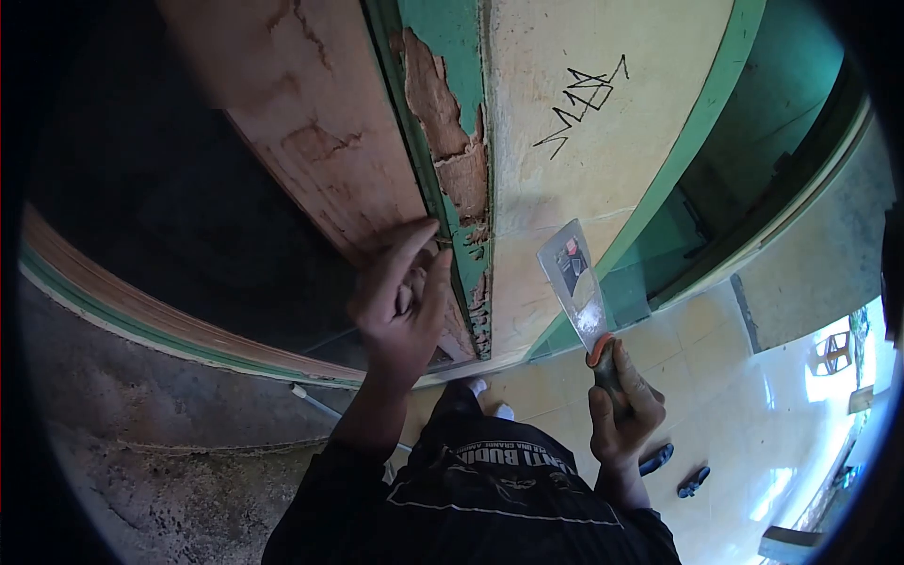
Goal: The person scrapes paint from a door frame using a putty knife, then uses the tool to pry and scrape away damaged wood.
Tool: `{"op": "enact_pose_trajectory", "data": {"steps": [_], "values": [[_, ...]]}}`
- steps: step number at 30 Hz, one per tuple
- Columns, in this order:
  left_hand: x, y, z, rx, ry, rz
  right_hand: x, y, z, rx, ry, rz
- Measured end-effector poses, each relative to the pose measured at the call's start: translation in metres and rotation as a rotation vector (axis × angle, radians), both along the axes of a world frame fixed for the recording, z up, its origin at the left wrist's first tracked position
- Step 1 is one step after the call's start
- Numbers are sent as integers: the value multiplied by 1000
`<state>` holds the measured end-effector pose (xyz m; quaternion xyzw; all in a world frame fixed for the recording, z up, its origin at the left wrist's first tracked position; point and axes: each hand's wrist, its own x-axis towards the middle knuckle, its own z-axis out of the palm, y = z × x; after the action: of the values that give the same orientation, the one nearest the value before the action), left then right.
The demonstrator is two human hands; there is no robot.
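My right hand [625, 407] is wrapped round the handle of a putty knife [576, 282], its wide metal blade pointing up and away from me beside the cream wall. My left hand [403, 287] is at the green-edged wooden frame [461, 184], thumb and forefinger drawn close together and the other fingers curled in. Something thin shows at those fingertips, too small to name. On the frame, green paint [450, 38] has come off in patches, with bare brown wood [435, 99] and ragged flakes along the strip.
To the right, the cream wall [603, 141] carries black scribbles, and a green-framed opening [744, 160] lies beyond. A dark opening [188, 207] is at left. Dark shoes [694, 481] sit on the tiled floor [720, 395]. Rough concrete [207, 499] spreads at lower left, beside a pale pipe [315, 402].
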<state>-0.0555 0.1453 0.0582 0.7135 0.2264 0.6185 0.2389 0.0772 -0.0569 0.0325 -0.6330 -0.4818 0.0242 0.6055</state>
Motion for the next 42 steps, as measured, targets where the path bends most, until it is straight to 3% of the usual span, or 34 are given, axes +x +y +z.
{"op": "enact_pose_trajectory", "data": {"steps": [2,4,17,20,22,25,36,42], "values": [[3,1,0,-11,87,-7,-1,-1,1,12,-9,36],[8,6,-1,162,45,73,0,0,0,41,-10,26],[2,3,-11,48,77,57,1,-4,-7,93,-32,-48],[-4,-8,-7,60,223,28,-1,-3,-4,35,-4,12],[-6,-13,-2,149,347,-203,0,2,-4,39,-1,32],[4,-12,2,165,136,-101,1,5,-9,81,-35,59],[16,5,11,135,157,21,-1,1,-2,76,-29,45],[16,7,9,258,177,22,0,3,-2,85,-60,58]]}}
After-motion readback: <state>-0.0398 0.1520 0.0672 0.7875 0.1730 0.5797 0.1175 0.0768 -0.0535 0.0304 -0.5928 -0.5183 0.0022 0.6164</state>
